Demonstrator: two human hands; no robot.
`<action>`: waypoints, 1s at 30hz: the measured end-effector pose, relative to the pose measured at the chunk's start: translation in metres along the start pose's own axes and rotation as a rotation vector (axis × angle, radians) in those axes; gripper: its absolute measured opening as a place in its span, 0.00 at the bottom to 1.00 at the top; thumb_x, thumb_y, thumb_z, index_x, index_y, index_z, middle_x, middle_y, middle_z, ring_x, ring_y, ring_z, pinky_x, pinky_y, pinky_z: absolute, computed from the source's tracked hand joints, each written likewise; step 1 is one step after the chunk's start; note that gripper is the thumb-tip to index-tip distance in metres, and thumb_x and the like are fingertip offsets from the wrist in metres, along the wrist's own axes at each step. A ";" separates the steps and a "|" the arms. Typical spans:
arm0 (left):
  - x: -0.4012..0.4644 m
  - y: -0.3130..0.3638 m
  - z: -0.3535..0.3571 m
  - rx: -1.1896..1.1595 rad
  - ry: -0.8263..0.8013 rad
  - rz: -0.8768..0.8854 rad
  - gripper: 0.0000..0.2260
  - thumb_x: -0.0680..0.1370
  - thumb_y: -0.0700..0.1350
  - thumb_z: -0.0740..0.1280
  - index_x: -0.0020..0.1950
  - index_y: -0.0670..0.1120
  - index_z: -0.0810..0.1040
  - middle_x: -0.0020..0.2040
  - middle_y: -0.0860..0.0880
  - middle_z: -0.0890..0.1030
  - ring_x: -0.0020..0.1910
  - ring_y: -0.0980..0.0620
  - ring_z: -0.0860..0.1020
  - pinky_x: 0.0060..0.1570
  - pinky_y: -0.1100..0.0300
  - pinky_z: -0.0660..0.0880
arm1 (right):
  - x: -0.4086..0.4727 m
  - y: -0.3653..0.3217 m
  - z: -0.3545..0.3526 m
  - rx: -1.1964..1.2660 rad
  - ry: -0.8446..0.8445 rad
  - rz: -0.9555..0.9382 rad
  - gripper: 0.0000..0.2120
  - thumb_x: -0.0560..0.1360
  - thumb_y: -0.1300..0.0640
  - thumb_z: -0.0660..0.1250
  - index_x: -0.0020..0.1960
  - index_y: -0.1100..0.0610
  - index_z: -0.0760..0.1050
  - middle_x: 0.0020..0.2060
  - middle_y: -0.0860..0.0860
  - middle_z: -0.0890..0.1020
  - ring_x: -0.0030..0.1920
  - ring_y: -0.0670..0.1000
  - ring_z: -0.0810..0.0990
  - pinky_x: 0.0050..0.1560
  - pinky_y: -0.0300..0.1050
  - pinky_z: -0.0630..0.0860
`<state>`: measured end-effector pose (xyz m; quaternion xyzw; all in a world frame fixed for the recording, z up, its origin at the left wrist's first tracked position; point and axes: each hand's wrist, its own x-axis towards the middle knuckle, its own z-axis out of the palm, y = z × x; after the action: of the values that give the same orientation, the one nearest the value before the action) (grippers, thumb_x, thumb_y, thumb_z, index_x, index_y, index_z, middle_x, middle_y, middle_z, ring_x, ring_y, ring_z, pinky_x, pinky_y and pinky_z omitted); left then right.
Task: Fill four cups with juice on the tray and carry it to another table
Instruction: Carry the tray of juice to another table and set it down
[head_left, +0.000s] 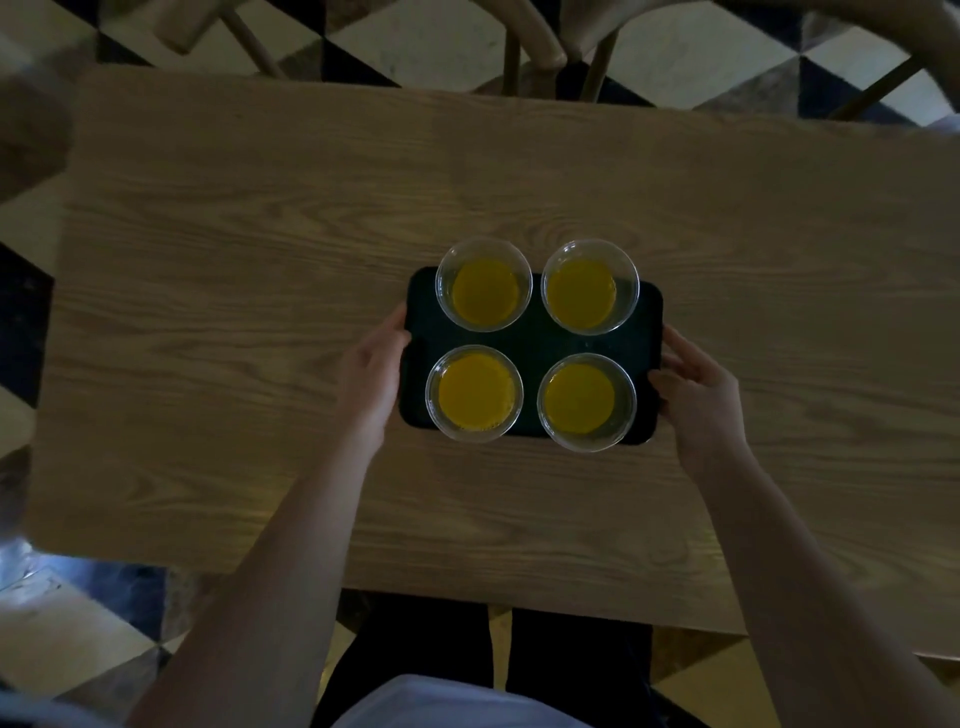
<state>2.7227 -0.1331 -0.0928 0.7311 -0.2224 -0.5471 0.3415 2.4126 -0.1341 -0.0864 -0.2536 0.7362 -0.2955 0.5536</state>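
Note:
A dark rectangular tray (535, 340) lies over the middle of a wooden table (234, 312). Several clear cups holding orange juice stand on it in two rows: far left (484, 285), far right (589, 286), near left (474, 393), near right (586, 401). My left hand (375, 375) grips the tray's left edge, thumb on the rim. On the opposite side, my right hand (696, 387) holds the right edge. Whether the tray rests on the table or hovers just above it cannot be told.
Wooden chairs (545, 41) stand beyond the table's far edge, and part of another one shows at the upper left (31, 130). The floor (83, 623) has black, white and grey tiles. My legs are at the table's near edge.

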 end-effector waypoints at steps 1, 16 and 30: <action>0.003 -0.002 -0.001 0.000 0.010 0.008 0.16 0.82 0.46 0.62 0.67 0.59 0.80 0.37 0.50 0.84 0.34 0.51 0.81 0.33 0.57 0.76 | 0.000 0.000 0.000 -0.005 0.000 -0.001 0.30 0.76 0.71 0.60 0.72 0.48 0.75 0.52 0.49 0.88 0.50 0.50 0.86 0.46 0.46 0.80; -0.001 -0.022 0.003 0.051 -0.011 0.068 0.20 0.81 0.45 0.62 0.72 0.57 0.75 0.40 0.67 0.82 0.42 0.62 0.76 0.47 0.62 0.74 | -0.003 0.010 -0.009 0.000 0.040 0.013 0.29 0.75 0.72 0.62 0.69 0.47 0.78 0.51 0.47 0.88 0.52 0.51 0.87 0.49 0.48 0.80; -0.013 -0.015 0.010 0.283 -0.014 0.163 0.18 0.82 0.48 0.61 0.72 0.54 0.76 0.34 0.52 0.82 0.31 0.53 0.75 0.33 0.55 0.74 | -0.007 0.014 -0.031 -0.109 0.038 0.024 0.26 0.74 0.69 0.63 0.66 0.49 0.80 0.49 0.47 0.88 0.49 0.51 0.87 0.51 0.51 0.83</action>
<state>2.7090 -0.1167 -0.0968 0.7475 -0.3582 -0.4861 0.2769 2.3841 -0.1145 -0.0856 -0.2691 0.7645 -0.2529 0.5284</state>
